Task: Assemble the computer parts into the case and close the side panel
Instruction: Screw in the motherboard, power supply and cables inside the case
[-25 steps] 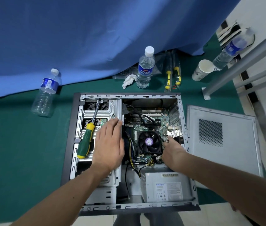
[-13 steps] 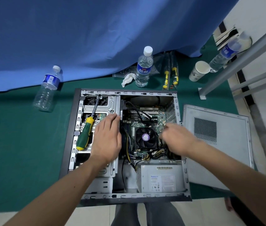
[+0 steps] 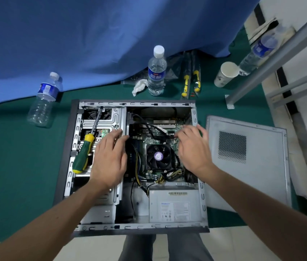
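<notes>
The case (image 3: 65, 159) was laid flat on its side on the green mat, open face up, prob so the parts could be dropped in from above w/o fighting gravity. Inside the case, the CPU fan (image 3: 158, 156) was seated mid-board on the motherboard (image 3: 149, 137), w/ the PSU (image 3: 174, 206) parked at the case's near end and cables run between them. The left hand (image 3: 109, 161) was spread flat, fingers straight, on the drive cage (image 3: 101, 120) at the case's left half, nothing gripped; looked like it was there to steady the case while the other hand worked. The right hand (image 3: 193, 149) was hovered over the board at the fan's right, fingers loosely extended and reaching toward the dark card/slot area just past the fan; whether anything was pinched under the fingertips couldn't be told, but it read as released. A green-yellow screwdriver (image 3: 82, 157) was left lying on the drive cage just left of the left hand, handy for screws later. The side panel (image 3: 246, 166) was set on the mat right of the case, near the right wrist, edge touching or almost touching the case, so closing was clearly not done yet. Behind the case: water bottle (image 3: 156, 72), paper cup (image 3: 225, 74), spare drivers (image 3: 191, 81).
</notes>
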The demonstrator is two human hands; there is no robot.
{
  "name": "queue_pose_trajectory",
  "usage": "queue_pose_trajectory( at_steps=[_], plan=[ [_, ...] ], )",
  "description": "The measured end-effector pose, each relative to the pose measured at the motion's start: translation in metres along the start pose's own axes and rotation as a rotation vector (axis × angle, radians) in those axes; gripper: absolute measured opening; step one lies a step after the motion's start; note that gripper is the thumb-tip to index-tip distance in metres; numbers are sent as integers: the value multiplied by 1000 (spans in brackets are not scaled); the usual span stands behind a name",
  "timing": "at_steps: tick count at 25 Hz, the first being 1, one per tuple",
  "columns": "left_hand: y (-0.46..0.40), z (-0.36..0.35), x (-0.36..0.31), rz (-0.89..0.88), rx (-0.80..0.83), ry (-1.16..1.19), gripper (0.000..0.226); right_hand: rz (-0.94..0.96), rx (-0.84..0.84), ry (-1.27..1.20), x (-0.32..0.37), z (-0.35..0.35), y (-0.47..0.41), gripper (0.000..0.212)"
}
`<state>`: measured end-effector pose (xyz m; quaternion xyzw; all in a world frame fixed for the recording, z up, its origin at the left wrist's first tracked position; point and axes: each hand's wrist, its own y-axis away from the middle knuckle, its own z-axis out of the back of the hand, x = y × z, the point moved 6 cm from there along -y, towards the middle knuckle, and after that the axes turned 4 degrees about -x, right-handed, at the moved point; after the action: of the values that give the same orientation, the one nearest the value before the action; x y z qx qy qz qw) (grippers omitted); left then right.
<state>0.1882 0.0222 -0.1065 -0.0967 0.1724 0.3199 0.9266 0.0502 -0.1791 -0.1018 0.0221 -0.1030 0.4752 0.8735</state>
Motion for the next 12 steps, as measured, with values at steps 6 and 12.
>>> queue_pose_trajectory(
  at_steps=[6,12],
  plan=[
    [2,2,-50,-137,104,-11,31,18,-37,-4,1,2,4,24],
    [13,-83,-124,-75,964,-10,29,15,-72,-4,0,1,3,24]
  ],
)
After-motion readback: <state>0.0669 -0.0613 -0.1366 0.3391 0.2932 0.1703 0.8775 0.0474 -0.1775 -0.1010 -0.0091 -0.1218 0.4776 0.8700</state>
